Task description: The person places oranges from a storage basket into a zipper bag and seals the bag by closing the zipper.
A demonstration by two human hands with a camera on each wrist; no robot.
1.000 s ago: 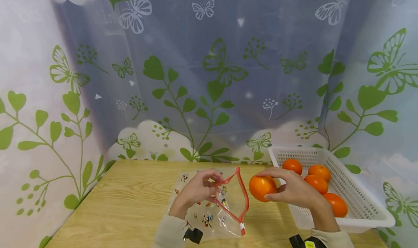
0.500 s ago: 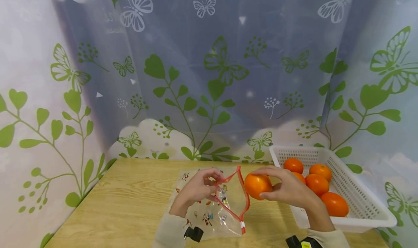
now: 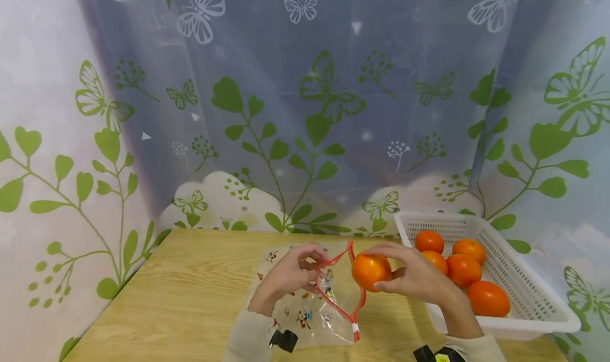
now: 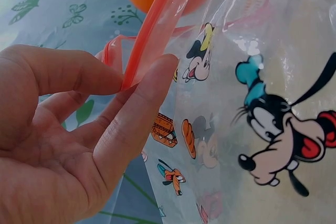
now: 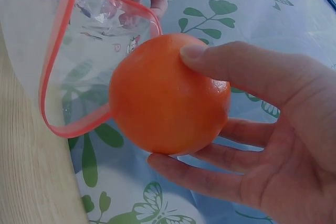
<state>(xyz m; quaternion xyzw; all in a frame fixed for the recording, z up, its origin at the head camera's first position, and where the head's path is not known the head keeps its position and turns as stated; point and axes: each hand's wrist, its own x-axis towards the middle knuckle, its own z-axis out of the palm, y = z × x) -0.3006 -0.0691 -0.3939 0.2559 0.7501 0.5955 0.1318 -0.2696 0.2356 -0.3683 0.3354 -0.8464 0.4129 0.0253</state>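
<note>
A clear zip bag [image 3: 314, 317] with cartoon prints and a red zip edge lies over the table's middle, its mouth spread wide toward the right. My left hand [image 3: 290, 274] pinches the red edge between thumb and finger, as the left wrist view shows at the zip strip [image 4: 152, 30]. My right hand [image 3: 419, 274] grips an orange fruit [image 3: 370, 272], like an orange, thumb on one side and fingers on the other. In the right wrist view this orange [image 5: 169, 94] overlaps the red rim of the bag's mouth [image 5: 52, 66].
At the right stands a white perforated basket [image 3: 538, 298] with several more oranges [image 3: 463, 270] inside. The wooden table [image 3: 181, 282] runs left of the bag. Behind it hangs a printed curtain [image 3: 267, 60] with leaves and butterflies.
My right hand has carried the orange left, from beside the bag to overlapping its open mouth. My left hand keeps its pinch on the bag's edge, almost still.
</note>
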